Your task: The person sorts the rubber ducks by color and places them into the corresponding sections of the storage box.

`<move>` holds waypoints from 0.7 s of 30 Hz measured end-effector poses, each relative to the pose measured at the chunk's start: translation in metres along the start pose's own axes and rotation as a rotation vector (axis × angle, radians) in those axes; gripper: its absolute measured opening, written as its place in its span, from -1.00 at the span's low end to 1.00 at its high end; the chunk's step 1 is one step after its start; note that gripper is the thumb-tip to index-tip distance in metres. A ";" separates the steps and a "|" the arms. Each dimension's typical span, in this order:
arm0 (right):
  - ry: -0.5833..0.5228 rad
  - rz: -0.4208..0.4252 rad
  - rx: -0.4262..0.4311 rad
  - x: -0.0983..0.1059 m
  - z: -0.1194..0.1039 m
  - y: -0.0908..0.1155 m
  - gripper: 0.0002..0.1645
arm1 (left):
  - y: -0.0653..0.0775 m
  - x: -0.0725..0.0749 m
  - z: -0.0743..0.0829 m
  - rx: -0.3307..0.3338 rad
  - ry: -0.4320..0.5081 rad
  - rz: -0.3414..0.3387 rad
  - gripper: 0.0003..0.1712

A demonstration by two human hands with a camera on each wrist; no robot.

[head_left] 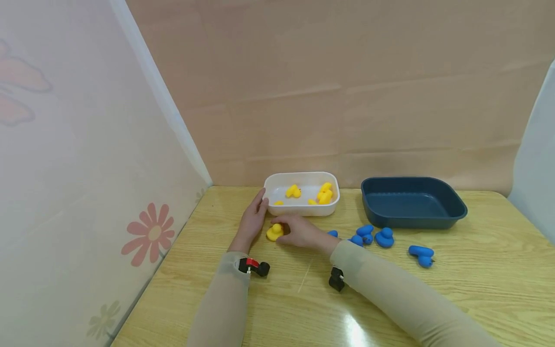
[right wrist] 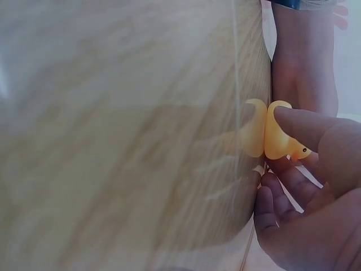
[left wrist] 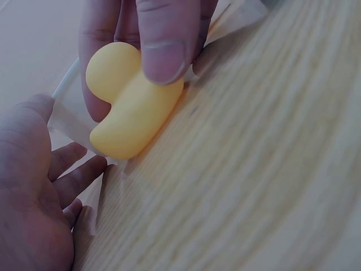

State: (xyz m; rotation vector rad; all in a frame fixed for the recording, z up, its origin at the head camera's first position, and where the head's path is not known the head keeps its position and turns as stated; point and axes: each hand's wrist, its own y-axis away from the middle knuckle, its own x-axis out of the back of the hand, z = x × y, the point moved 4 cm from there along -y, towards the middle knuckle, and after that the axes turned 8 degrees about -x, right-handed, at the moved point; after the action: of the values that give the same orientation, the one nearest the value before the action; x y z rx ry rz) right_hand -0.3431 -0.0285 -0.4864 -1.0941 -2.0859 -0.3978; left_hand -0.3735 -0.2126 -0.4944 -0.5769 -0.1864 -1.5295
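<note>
A small yellow toy duck sits at table level just in front of a white plastic tub. My right hand pinches this duck between thumb and fingers; the left wrist view shows the thumb pressed on the duck's body. In the right wrist view the duck is low at the wooden surface. My left hand lies along the tub's left side, fingers extended and fingertips right at its wall. Several yellow ducks lie inside the tub.
A dark blue tub stands right of the white one. In front of it, several blue toy ducks lie on the wooden table, one farther right. Some are partly behind my right forearm. A beige covering rises behind the tubs.
</note>
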 end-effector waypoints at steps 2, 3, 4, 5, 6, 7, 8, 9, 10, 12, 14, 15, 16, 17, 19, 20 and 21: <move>-0.004 -0.003 -0.008 0.000 0.001 -0.002 -0.36 | 0.000 0.000 0.000 0.001 0.003 0.000 -0.33; -0.006 0.001 -0.003 -0.002 0.006 -0.004 -0.36 | 0.000 0.000 0.000 0.002 0.004 0.000 -0.33; -0.009 0.000 0.001 -0.004 0.011 -0.007 -0.35 | 0.000 0.000 0.000 0.001 0.004 0.000 -0.33; -0.008 0.003 0.003 -0.006 0.017 -0.010 -0.34 | 0.000 0.000 -0.001 0.000 0.005 -0.001 -0.33; -0.009 0.009 0.004 -0.009 0.022 -0.012 -0.34 | 0.000 -0.001 -0.001 0.000 0.005 -0.003 -0.32; -0.013 0.007 -0.014 -0.010 0.023 -0.013 -0.33 | 0.000 -0.001 -0.001 0.000 0.004 -0.004 -0.32; -0.008 0.014 -0.015 -0.011 0.026 -0.015 -0.32 | -0.001 -0.001 -0.001 -0.002 0.003 -0.005 -0.32; -0.005 0.016 -0.022 -0.011 0.026 -0.014 -0.32 | -0.001 -0.001 -0.001 -0.002 0.005 -0.006 -0.32; -0.002 0.016 -0.033 -0.011 0.024 -0.014 -0.31 | -0.001 -0.001 -0.001 -0.002 0.006 -0.007 -0.32; 0.014 0.021 -0.043 -0.007 0.015 -0.009 -0.32 | -0.001 -0.001 -0.001 -0.003 0.009 -0.008 -0.32; 0.027 0.012 -0.063 -0.002 0.002 -0.004 -0.31 | -0.001 -0.001 -0.001 -0.001 0.009 -0.008 -0.33; 0.035 0.008 -0.077 0.000 -0.003 -0.001 -0.31 | -0.001 -0.001 -0.002 -0.001 0.008 -0.008 -0.32; 0.038 0.002 -0.096 0.002 -0.009 0.001 -0.31 | -0.001 -0.001 -0.002 -0.001 0.005 -0.007 -0.32; 0.048 -0.003 -0.108 0.002 -0.012 0.003 -0.31 | -0.002 -0.001 -0.003 -0.002 0.002 -0.007 -0.32; 0.053 -0.012 -0.140 0.002 -0.016 0.004 -0.31 | -0.001 -0.001 -0.003 -0.001 -0.005 -0.006 -0.31; 0.060 -0.012 -0.149 0.002 -0.017 0.004 -0.31 | -0.001 0.000 -0.003 0.001 -0.007 -0.006 -0.31; 0.059 -0.014 -0.155 0.002 -0.017 0.004 -0.32 | -0.001 0.000 -0.003 0.001 -0.006 -0.004 -0.31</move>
State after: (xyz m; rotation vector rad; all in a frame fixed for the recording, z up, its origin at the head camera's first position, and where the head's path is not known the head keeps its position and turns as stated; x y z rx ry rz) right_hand -0.3321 -0.0346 -0.4734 -1.1433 -2.0383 -0.6001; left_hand -0.3751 -0.2139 -0.4972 -0.5808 -0.1927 -1.5320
